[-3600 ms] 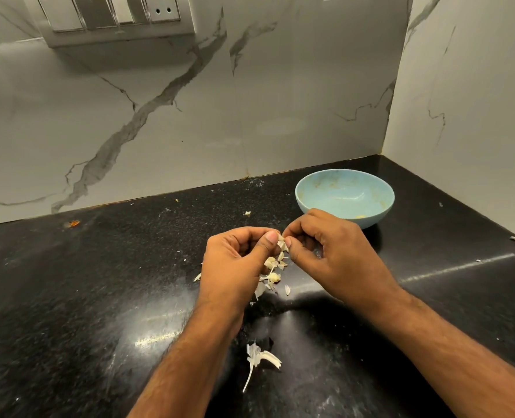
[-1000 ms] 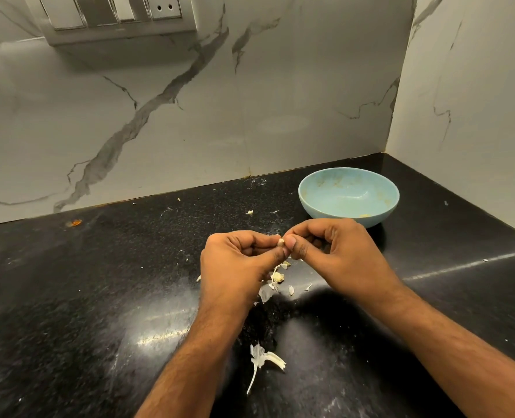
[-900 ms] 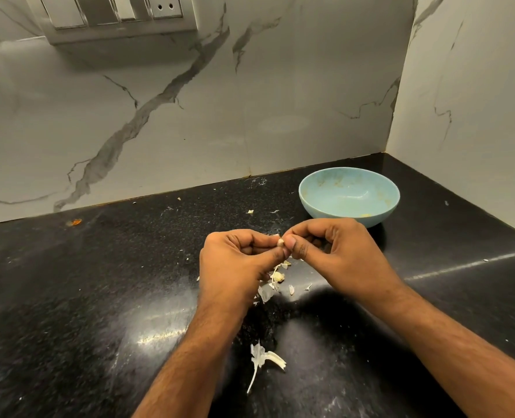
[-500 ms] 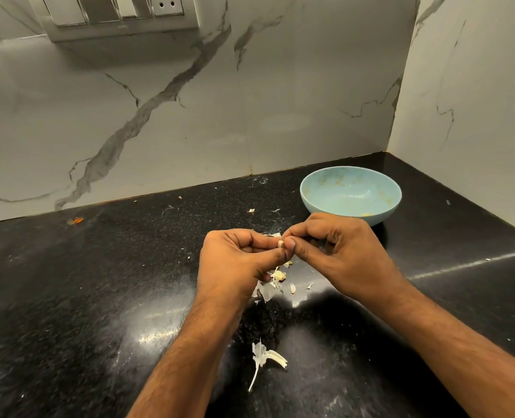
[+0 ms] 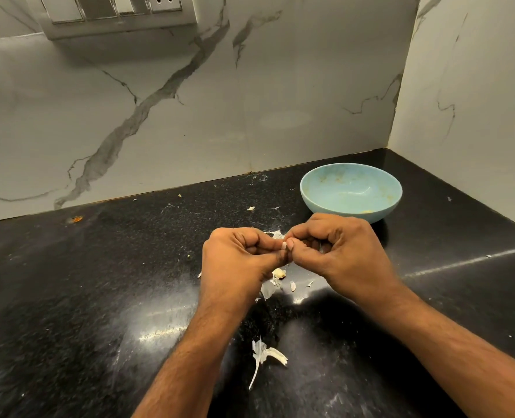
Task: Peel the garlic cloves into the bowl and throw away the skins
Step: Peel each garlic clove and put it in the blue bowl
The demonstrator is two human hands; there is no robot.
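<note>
My left hand (image 5: pixel 235 263) and my right hand (image 5: pixel 337 251) meet above the black counter, thumbs tip to tip, both pinching a garlic clove that the fingers almost wholly hide. A bit of white skin (image 5: pixel 277 234) sticks out behind the fingertips. Beneath the hands lie a small garlic piece (image 5: pixel 279 273) and several skin flakes (image 5: pixel 292 286). A larger torn skin (image 5: pixel 265 356) lies nearer to me. The light blue bowl (image 5: pixel 316 191) stands just beyond my right hand; a yellowish bit shows at its near inner edge.
The black granite counter (image 5: pixel 84 297) runs into a corner of marble walls at the back and right. A switch panel (image 5: pixel 111 13) hangs on the back wall, top left. Small crumbs dot the counter; an orange speck (image 5: pixel 76 219) lies far left.
The hands have stayed together over the same spot, working the clove between the thumbs. More skin bits lie under them than 3.6 s ago.
</note>
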